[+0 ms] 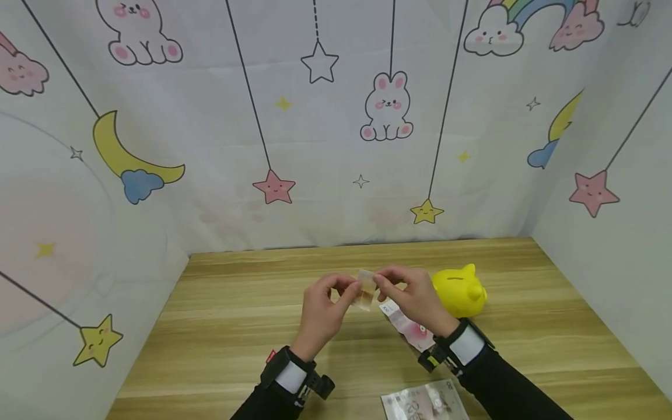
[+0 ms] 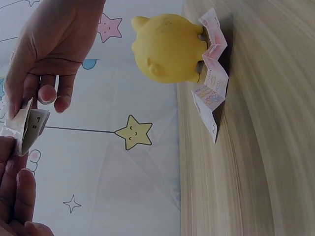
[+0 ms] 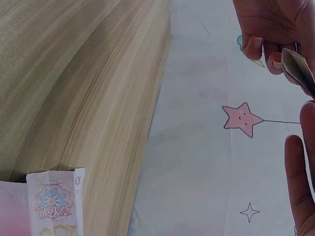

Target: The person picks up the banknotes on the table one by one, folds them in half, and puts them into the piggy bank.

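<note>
Small folded note [image 1: 366,291], pale, brownish patch, left hand [image 1: 321,308] and right hand [image 1: 417,297] pinching it, each grip closed

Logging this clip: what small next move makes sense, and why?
Probably gently unfolding the small note: the left hand and right hand pinch it from either side, its layers look folded in the left wrist view, and the pink note nearby lies opened out.

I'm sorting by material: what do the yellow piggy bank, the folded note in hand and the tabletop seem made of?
The piggy bank looks like smooth, fairly matte plastic or vinyl, evenly coloured. The folded note seems matte paper, given its thin, creased layers. The tabletop shows low-sheen grain; wood or laminate, unclear.
</note>
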The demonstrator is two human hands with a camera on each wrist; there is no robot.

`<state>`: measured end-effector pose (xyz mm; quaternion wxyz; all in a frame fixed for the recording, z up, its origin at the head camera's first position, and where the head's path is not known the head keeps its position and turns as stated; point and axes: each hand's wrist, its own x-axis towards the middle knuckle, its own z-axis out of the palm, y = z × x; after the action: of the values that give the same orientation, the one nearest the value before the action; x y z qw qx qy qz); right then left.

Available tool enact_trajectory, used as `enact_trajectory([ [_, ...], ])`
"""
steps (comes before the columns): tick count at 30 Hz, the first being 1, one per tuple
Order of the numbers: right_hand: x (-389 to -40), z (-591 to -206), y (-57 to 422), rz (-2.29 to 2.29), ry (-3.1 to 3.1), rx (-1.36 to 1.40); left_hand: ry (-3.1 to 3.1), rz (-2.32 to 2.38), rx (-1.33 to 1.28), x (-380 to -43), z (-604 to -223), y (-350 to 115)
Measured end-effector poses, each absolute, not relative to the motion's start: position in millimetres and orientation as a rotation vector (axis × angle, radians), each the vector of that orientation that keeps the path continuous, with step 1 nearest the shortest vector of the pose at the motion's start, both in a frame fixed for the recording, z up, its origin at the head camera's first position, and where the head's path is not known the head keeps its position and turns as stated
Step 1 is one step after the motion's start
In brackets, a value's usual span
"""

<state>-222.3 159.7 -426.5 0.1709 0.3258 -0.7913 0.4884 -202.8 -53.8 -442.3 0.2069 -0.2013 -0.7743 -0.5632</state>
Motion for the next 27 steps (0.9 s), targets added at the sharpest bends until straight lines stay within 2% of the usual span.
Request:
enact_trajectory([
  [15, -223.2, -425.8, 162.0, 1.419, -2.240, 0.913, -2.126, -1.516, -0.626, -202.8, -451.1, -56.7],
  [27, -223.6, -425.6, 162.8, 1.442, -2.234, 0.910, -2.213, -1.523, -0.573, -199.5, -453.4, -61.9],
])
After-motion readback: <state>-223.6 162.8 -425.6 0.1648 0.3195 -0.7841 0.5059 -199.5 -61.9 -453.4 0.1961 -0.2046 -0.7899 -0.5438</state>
